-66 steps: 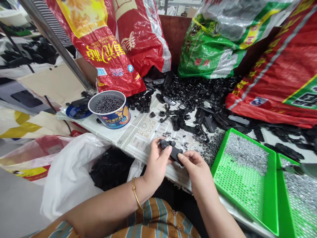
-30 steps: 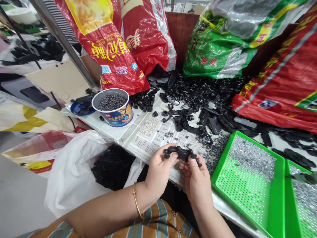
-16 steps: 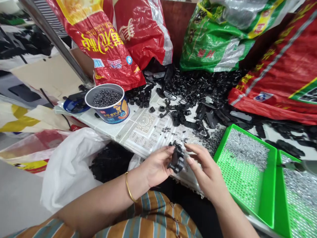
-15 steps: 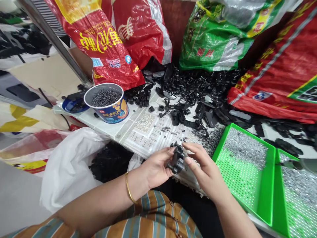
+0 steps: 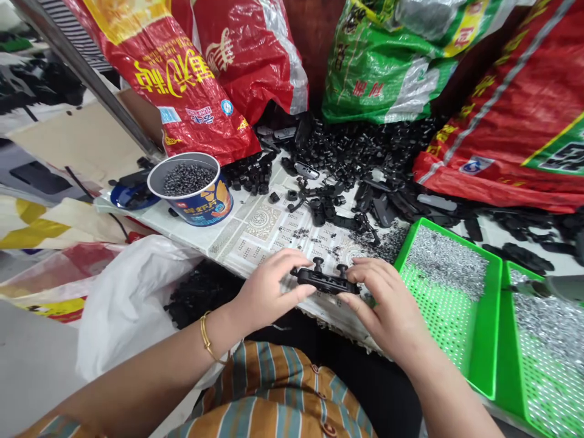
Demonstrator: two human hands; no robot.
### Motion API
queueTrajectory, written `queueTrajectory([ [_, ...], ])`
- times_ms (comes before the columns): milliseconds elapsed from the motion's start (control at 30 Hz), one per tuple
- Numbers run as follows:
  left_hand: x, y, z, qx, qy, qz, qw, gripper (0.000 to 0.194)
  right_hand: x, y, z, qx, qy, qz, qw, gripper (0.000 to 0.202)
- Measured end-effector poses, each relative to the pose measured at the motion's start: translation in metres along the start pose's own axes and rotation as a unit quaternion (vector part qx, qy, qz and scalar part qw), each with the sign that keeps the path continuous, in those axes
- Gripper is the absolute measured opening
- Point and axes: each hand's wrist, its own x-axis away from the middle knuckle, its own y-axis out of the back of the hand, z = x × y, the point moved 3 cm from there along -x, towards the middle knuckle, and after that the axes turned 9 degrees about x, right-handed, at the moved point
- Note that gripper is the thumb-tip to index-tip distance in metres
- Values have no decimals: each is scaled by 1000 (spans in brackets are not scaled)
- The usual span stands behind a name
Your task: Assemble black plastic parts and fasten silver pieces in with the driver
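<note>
Between my two hands, above the table's front edge, is a long black plastic part (image 5: 325, 280) with two knobbed posts standing up from it. My left hand (image 5: 276, 283) pinches its left end between thumb and fingers. The right end is gripped by my right hand (image 5: 385, 298), thumb below and fingers above. Just beyond the hands, small black bits (image 5: 335, 246) are scattered on the patterned tabletop (image 5: 262, 222). More black plastic parts (image 5: 340, 213) lie a little farther back.
At the left stands a blue tub (image 5: 205, 204) of small black pieces. Green perforated trays (image 5: 490, 340) of tiny silvery pieces are at the right. Behind the heaped black parts (image 5: 356, 152) stand red sacks (image 5: 246, 61) and a green sack (image 5: 378, 67). A white bag (image 5: 123, 304) hangs low left.
The black part has turned from roughly upright in my left hand to lying lengthwise, posts up. My right hand has closed on its right end, and my left hand has shifted left.
</note>
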Motion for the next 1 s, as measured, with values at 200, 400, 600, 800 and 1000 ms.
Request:
queueTrajectory([
  [200,-3,-8,-3,-61,-23,54,996,11,6,-3,-2,-39,-21,-20,999,19],
  [400,2,-11,2,-12,66,45,997,9,7,2,-1,-38,-2,-44,998,15],
  [600,4,-11,-3,-11,18,18,1000,10,6,2,3,-58,3,-42,997,13],
  [800,3,-16,0,40,98,39,994,13,11,-1,-2,-80,-23,-38,996,12],
  [1000,4,-13,-2,9,37,27,999,17,9,-3,-2,-93,-22,-19,995,12],
])
